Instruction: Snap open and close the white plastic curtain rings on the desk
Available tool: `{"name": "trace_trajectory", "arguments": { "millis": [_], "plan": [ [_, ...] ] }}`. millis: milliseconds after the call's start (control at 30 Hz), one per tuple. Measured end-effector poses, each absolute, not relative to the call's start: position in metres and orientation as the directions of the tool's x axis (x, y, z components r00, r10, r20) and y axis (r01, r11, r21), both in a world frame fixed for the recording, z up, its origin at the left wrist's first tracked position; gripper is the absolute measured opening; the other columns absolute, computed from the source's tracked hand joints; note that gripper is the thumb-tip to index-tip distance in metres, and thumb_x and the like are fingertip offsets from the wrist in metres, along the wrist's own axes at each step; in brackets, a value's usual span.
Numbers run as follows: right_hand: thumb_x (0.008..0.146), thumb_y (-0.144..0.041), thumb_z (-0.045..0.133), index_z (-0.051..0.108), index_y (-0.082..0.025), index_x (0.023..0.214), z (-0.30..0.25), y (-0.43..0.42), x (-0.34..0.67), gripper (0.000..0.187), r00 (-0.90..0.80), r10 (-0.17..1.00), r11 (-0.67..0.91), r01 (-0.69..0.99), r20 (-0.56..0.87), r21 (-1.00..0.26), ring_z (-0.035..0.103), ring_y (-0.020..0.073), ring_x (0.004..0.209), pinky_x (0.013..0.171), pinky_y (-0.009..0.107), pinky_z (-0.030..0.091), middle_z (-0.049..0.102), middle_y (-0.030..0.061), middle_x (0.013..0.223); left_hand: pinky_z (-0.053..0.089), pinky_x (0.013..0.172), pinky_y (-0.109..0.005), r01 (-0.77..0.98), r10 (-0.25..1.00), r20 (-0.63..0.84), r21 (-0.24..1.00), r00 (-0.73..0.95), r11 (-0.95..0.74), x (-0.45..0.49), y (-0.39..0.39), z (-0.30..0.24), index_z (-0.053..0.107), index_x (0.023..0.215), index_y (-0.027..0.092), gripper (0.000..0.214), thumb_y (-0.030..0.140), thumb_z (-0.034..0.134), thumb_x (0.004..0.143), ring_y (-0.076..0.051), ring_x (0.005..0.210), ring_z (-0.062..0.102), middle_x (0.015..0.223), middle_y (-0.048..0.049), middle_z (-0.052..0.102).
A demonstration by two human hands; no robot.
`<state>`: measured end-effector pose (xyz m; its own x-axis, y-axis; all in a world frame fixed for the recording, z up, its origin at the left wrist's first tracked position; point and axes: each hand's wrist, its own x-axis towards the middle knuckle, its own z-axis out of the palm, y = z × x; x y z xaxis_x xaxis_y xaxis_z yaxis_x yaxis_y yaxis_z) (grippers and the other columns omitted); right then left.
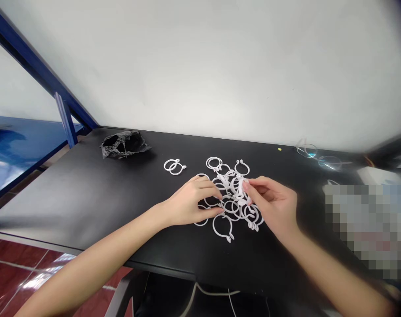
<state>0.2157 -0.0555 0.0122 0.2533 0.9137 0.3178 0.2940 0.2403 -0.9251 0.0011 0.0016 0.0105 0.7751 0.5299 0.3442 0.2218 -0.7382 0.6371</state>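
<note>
A tangled pile of white curtain rings (231, 207), each with small knobby ends, lies on the black table (121, 193). My left hand (200, 200) rests at the left side of the pile, its thumb and fingers apart around some of the rings; nothing is plainly gripped. At the right side, my right hand (273, 196) pinches a small bunch of white curtain rings (242, 190) between thumb and fingers, just over the pile. Two interlinked rings (174, 167) lie apart, to the left and behind the left hand.
A crumpled black plastic bag (125, 144) sits at the back left. Eyeglasses (319, 156) lie at the back right, near a tiny yellow bit (279, 149). A blurred-out pale item (368, 224) covers the right side. A blue frame (48, 70) and white wall (200, 75) stand behind.
</note>
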Motion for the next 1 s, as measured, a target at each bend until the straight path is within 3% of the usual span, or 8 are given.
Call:
{"name": "trace_trajectory", "arguments": {
  "millis": [167, 267, 367, 467, 533, 600, 833, 1000],
  "plan": [
    [0.080, -0.029, 0.072, 0.070, -0.019, 0.070, 0.013, -0.064, 0.201, 0.014, 0.168, 0.961, 0.166, 0.288, 0.221, -0.943, 0.055, 0.0105, 0.039, 0.039, 0.022, 0.048, 0.059, -0.0023, 0.050, 0.049, 0.100, -0.038, 0.135, 0.542, 0.484, 0.648, 0.687, -0.749, 0.010, -0.009, 0.005, 0.042, 0.138, 0.020, 0.066, 0.041, 0.072, 0.083, -0.025, 0.121, 0.056, 0.133, -0.0158, 0.055],
    [0.082, -0.031, 0.068, 0.066, -0.018, 0.069, 0.011, -0.069, 0.192, 0.018, 0.074, 0.989, 0.113, 0.197, 0.130, -0.974, 0.055, 0.0105, 0.038, 0.038, 0.021, 0.049, 0.058, -0.0028, 0.049, 0.050, 0.099, -0.037, 0.109, 0.528, 0.526, 0.632, 0.667, -0.767, 0.017, -0.018, 0.002, 0.037, 0.141, 0.021, 0.060, 0.037, 0.063, 0.090, -0.024, 0.117, 0.058, 0.130, -0.0153, 0.057],
    [0.084, -0.028, 0.065, 0.064, -0.019, 0.069, 0.007, -0.072, 0.192, 0.017, -0.003, 0.990, 0.141, 0.210, 0.143, -0.967, 0.056, 0.0109, 0.040, 0.038, 0.021, 0.049, 0.060, -0.0024, 0.053, 0.054, 0.089, -0.034, 0.094, 0.518, 0.553, 0.620, 0.653, -0.779, 0.020, -0.022, 0.001, 0.036, 0.142, 0.020, 0.055, 0.034, 0.058, 0.093, -0.021, 0.102, 0.063, 0.115, -0.0127, 0.063],
    [0.085, -0.022, 0.063, 0.069, -0.020, 0.086, 0.006, -0.072, 0.201, 0.006, 0.028, 0.949, 0.290, 0.317, 0.315, -0.903, 0.060, 0.0119, 0.048, 0.046, 0.024, 0.054, 0.065, -0.0004, 0.066, 0.054, 0.079, -0.030, 0.110, 0.532, 0.553, 0.620, 0.642, -0.777, 0.017, -0.020, 0.004, 0.040, 0.140, 0.018, 0.053, 0.032, 0.059, 0.092, -0.018, 0.088, 0.061, 0.102, -0.0099, 0.062],
    [0.086, -0.018, 0.062, 0.067, -0.022, 0.107, 0.007, -0.073, 0.208, 0.022, 0.020, 0.896, 0.414, 0.321, 0.443, -0.852, 0.065, 0.0140, 0.058, 0.056, 0.028, 0.058, 0.070, 0.0023, 0.082, 0.052, 0.074, -0.030, 0.126, 0.558, 0.535, 0.641, 0.634, -0.757, 0.012, -0.015, 0.007, 0.047, 0.135, 0.016, 0.050, 0.032, 0.062, 0.090, -0.017, 0.081, 0.058, 0.094, -0.0080, 0.060],
    [0.087, -0.014, 0.060, 0.064, -0.025, 0.117, 0.007, -0.073, 0.212, 0.033, -0.050, 0.862, 0.496, 0.292, 0.505, -0.818, 0.069, 0.0168, 0.069, 0.064, 0.032, 0.060, 0.071, 0.0039, 0.092, 0.050, 0.072, -0.029, 0.108, 0.568, 0.509, 0.676, 0.647, -0.729, 0.007, -0.010, 0.012, 0.053, 0.129, 0.014, 0.046, 0.032, 0.064, 0.088, -0.016, 0.077, 0.055, 0.088, -0.0058, 0.058],
    [0.087, -0.008, 0.062, 0.068, -0.024, 0.098, 0.005, -0.070, 0.209, 0.021, -0.088, 0.875, 0.484, 0.221, 0.477, -0.847, 0.067, 0.0128, 0.068, 0.063, 0.025, 0.058, 0.068, -0.0005, 0.081, 0.048, 0.084, -0.033, 0.100, 0.543, 0.274, 0.822, 0.794, -0.561, -0.004, -0.003, 0.029, 0.057, 0.122, 0.015, 0.036, 0.032, 0.062, 0.091, -0.017, 0.088, 0.056, 0.095, -0.0062, 0.063],
    [0.089, -0.009, 0.061, 0.069, -0.025, 0.093, 0.005, -0.071, 0.208, 0.018, -0.085, 0.891, 0.455, 0.185, 0.447, -0.871, 0.067, 0.0119, 0.073, 0.069, 0.024, 0.058, 0.069, -0.0015, 0.080, 0.049, 0.087, -0.033, 0.108, 0.512, 0.224, 0.835, 0.830, -0.540, -0.005, -0.002, 0.032, 0.057, 0.124, 0.017, 0.035, 0.032, 0.060, 0.092, -0.018, 0.092, 0.060, 0.102, -0.0071, 0.066]
  ]
}}
